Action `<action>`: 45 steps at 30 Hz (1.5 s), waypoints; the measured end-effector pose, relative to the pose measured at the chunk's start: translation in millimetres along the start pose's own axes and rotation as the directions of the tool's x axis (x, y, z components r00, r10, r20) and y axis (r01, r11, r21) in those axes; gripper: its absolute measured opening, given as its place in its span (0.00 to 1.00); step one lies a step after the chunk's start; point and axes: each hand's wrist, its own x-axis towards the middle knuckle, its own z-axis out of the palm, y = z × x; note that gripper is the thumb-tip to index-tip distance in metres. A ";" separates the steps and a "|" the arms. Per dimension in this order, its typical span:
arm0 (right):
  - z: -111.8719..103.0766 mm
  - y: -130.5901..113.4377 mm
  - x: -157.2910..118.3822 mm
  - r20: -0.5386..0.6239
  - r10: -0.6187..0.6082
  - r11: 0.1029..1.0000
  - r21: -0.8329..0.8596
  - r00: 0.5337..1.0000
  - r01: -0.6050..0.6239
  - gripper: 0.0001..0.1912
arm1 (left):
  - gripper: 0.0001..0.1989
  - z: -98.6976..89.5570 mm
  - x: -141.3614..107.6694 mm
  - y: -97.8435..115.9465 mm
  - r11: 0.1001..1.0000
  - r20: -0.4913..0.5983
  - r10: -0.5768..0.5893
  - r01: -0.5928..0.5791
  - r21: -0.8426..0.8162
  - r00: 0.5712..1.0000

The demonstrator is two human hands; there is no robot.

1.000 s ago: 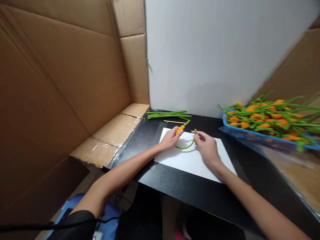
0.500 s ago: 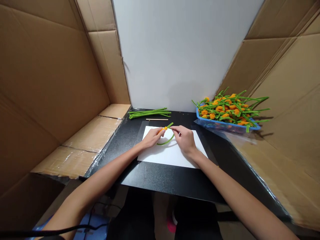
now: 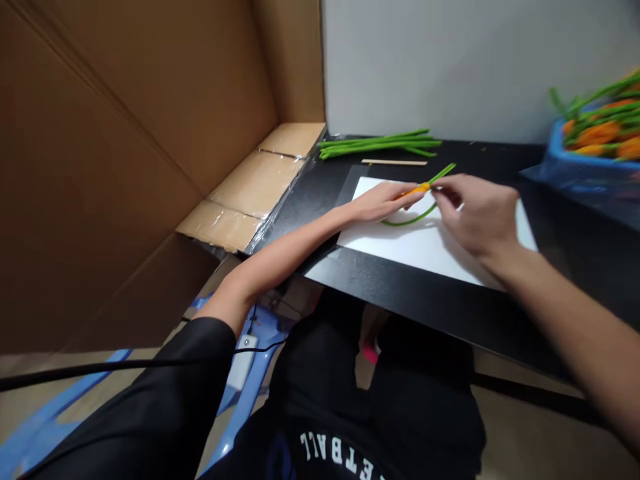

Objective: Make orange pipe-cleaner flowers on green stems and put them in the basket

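Over the white paper [image 3: 395, 245], my left hand [image 3: 376, 202] is closed around a small orange fuzzy pipe-cleaner piece [image 3: 424, 187]. Two short green ends stick out past it, up to the right. A green pipe cleaner [image 3: 411, 221] curves in a loop below the left fingers and runs up to my right hand [image 3: 477, 213]. The right thumb and fingers pinch it close beside the orange piece. Its exact tip is hidden by the fingertips.
A bundle of green pipe cleaners [image 3: 375, 145] lies at the back of the black table [image 3: 380, 280], with a thin wooden stick [image 3: 395, 162] in front. At right, a blue basket [image 3: 565, 163] holds orange-and-green pieces. Cardboard [image 3: 150, 133] walls the left side.
The view has swung left and down, so table and basket sit further right. Both hands keep their grip on the orange piece and the green pipe cleaner, with the right fingertips nearer the orange.
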 end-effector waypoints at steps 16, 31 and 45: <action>-9.0 3.7 3.8 0.092 0.027 0.999 0.026 0.995 -0.029 0.06 | 0.22 -11.6 -0.3 3.7 0.956 0.102 0.016 -0.046 0.291 0.995; -6.3 -6.5 5.1 0.045 0.177 0.971 0.155 0.983 -0.182 0.04 | 0.17 -2.6 -0.9 -2.3 0.994 -0.154 0.025 -0.008 0.113 0.988; -7.5 2.3 6.2 0.175 -0.072 0.994 0.092 0.982 0.056 0.12 | 0.17 -1.7 -2.1 2.8 0.997 -0.044 -0.045 0.048 0.069 0.998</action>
